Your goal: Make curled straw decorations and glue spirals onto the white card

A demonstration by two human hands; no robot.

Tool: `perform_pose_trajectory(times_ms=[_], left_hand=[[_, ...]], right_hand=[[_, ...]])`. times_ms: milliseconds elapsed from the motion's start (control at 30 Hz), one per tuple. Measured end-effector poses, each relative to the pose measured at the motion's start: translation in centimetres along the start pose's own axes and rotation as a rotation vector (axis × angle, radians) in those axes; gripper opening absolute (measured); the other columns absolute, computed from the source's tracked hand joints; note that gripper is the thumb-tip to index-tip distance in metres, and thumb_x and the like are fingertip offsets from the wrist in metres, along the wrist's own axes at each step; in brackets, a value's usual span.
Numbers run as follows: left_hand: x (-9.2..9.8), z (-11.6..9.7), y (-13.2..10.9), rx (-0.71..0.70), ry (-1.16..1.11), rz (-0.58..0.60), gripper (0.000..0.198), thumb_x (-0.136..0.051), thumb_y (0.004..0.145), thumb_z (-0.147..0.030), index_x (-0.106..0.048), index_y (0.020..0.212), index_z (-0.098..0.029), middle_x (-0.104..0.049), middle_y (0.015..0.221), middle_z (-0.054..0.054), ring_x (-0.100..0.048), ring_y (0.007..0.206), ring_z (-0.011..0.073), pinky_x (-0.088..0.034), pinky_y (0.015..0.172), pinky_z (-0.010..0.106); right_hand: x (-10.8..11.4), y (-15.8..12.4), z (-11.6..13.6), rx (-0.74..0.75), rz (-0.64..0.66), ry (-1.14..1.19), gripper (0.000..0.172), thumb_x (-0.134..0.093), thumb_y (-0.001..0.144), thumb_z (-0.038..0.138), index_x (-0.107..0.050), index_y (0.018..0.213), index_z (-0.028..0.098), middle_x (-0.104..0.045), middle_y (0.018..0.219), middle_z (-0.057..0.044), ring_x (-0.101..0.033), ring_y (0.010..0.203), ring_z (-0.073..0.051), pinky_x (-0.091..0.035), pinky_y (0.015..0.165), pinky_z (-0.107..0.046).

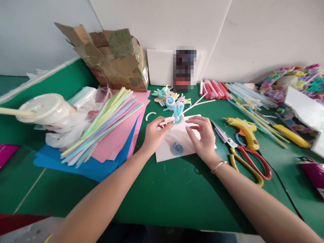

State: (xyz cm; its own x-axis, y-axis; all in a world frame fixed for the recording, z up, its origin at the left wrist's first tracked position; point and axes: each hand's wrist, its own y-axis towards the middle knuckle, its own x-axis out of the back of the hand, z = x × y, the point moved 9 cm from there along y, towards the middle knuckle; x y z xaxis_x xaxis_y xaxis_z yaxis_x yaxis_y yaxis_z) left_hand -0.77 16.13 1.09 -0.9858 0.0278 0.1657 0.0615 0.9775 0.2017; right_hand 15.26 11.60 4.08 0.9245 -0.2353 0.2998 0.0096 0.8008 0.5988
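Observation:
Between the fingertips of my left hand point(155, 132) is a small blue and cream pipe-cleaner piece point(178, 113), with looped blue strands standing up from it. My right hand point(202, 136) hovers just to its right, fingers curved and apart, holding nothing. Below both hands lies a white sheet point(165, 151), and on it rests a blue and purple spiral point(177, 148). Behind the held piece sits a cluster of pastel pipe-cleaner shapes point(170, 101), with some thin pale stems pointing right.
Pastel pipe cleaners point(108, 125) lie on pink and blue sheets at left, beside a lidded cup point(44, 109) and cardboard box point(121, 64). Scissors point(234, 145), a yellow glue gun point(243, 130) with a black cord and a yellow cutter point(291, 135) lie at right.

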Motion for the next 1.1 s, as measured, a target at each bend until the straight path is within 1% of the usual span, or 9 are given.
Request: perform_pose_trajectory(times_ms=[67, 133, 267, 367, 467, 567, 700, 800, 1100], left_hand=[[-0.5, 0.1, -0.1, 0.016, -0.003, 0.056, 0.011, -0.062, 0.074, -0.028, -0.065, 0.075, -0.017, -0.062, 0.072, 0.000, -0.055, 0.069, 0.0134, -0.042, 0.063, 0.023], [-0.9, 0.1, -0.1, 0.026, 0.008, 0.099, 0.010, -0.063, 0.073, -0.027, -0.065, 0.073, -0.017, -0.063, 0.072, 0.000, -0.055, 0.068, 0.0131, -0.042, 0.063, 0.023], [-0.7, 0.4, 0.0, 0.043, -0.010, 0.065, 0.015, -0.063, 0.074, -0.031, -0.067, 0.073, -0.017, -0.065, 0.072, 0.001, -0.056, 0.066, 0.0129, -0.042, 0.063, 0.024], [-0.4, 0.7, 0.1, 0.065, -0.040, 0.043, 0.019, -0.063, 0.075, -0.036, -0.068, 0.073, -0.017, -0.066, 0.073, 0.002, -0.058, 0.067, 0.0134, -0.043, 0.063, 0.024], [-0.3, 0.7, 0.1, 0.066, -0.028, 0.033, 0.021, -0.063, 0.075, -0.037, -0.067, 0.072, -0.017, -0.067, 0.072, 0.002, -0.058, 0.067, 0.0138, -0.043, 0.063, 0.024], [-0.2, 0.4, 0.1, 0.042, 0.013, 0.027, 0.023, -0.060, 0.078, -0.038, -0.066, 0.068, -0.017, -0.067, 0.071, 0.002, -0.059, 0.068, 0.0144, -0.045, 0.064, 0.025], [-0.4, 0.0, 0.1, -0.012, 0.074, 0.045, 0.011, -0.064, 0.074, -0.029, -0.069, 0.075, -0.019, -0.068, 0.077, 0.003, -0.060, 0.070, 0.0143, -0.046, 0.064, 0.025], [-0.6, -0.1, 0.0, -0.024, 0.100, 0.051, 0.008, -0.065, 0.072, -0.023, -0.070, 0.076, -0.019, -0.068, 0.077, 0.002, -0.060, 0.069, 0.0141, -0.047, 0.063, 0.025], [-0.4, 0.0, 0.2, -0.013, 0.079, 0.033, 0.008, -0.065, 0.073, -0.026, -0.069, 0.074, -0.019, -0.069, 0.078, 0.003, -0.061, 0.070, 0.0142, -0.047, 0.063, 0.025]], right_hand=[[0.1, 0.0, -1.8, -0.153, -0.016, 0.031, 0.017, -0.059, 0.084, 0.028, -0.060, 0.101, 0.024, -0.060, 0.091, -0.003, -0.061, 0.082, -0.015, -0.053, 0.067, -0.030], [-0.4, 0.0, -3.0, -0.249, 0.034, 0.058, 0.015, -0.058, 0.084, 0.033, -0.062, 0.093, 0.022, -0.061, 0.081, -0.002, -0.059, 0.073, -0.013, -0.050, 0.063, -0.027], [-1.3, 0.0, -4.1, -0.378, 0.117, 0.127, 0.021, -0.060, 0.080, 0.040, -0.062, 0.076, 0.019, -0.063, 0.074, -0.001, -0.056, 0.065, -0.012, -0.047, 0.059, -0.026], [-1.8, -0.3, -4.3, -0.458, 0.187, 0.130, 0.024, -0.063, 0.077, 0.043, -0.062, 0.074, 0.019, -0.063, 0.072, -0.001, -0.053, 0.060, -0.011, -0.045, 0.056, -0.026], [-2.0, -0.4, -4.2, -0.483, 0.219, 0.126, 0.025, -0.063, 0.075, 0.044, -0.063, 0.073, 0.019, -0.064, 0.072, -0.001, -0.052, 0.058, -0.011, -0.044, 0.054, -0.025], [-2.0, -0.4, -4.4, -0.494, 0.212, 0.136, 0.026, -0.063, 0.075, 0.045, -0.063, 0.073, 0.019, -0.065, 0.070, -0.001, -0.052, 0.056, -0.011, -0.042, 0.052, -0.025], [-1.7, -0.3, -4.9, -0.503, 0.162, 0.160, 0.028, -0.063, 0.074, 0.047, -0.063, 0.073, 0.019, -0.066, 0.069, -0.002, -0.055, 0.058, -0.012, -0.042, 0.051, -0.025], [-1.6, -0.3, -4.9, -0.505, 0.147, 0.168, 0.028, -0.063, 0.073, 0.047, -0.064, 0.073, 0.019, -0.067, 0.070, -0.002, -0.057, 0.060, -0.013, -0.044, 0.054, -0.025], [-1.7, -0.3, -4.6, -0.493, 0.184, 0.106, 0.030, -0.061, 0.075, 0.048, -0.063, 0.074, 0.018, -0.066, 0.068, -0.002, -0.052, 0.053, -0.011, -0.040, 0.049, -0.025]])
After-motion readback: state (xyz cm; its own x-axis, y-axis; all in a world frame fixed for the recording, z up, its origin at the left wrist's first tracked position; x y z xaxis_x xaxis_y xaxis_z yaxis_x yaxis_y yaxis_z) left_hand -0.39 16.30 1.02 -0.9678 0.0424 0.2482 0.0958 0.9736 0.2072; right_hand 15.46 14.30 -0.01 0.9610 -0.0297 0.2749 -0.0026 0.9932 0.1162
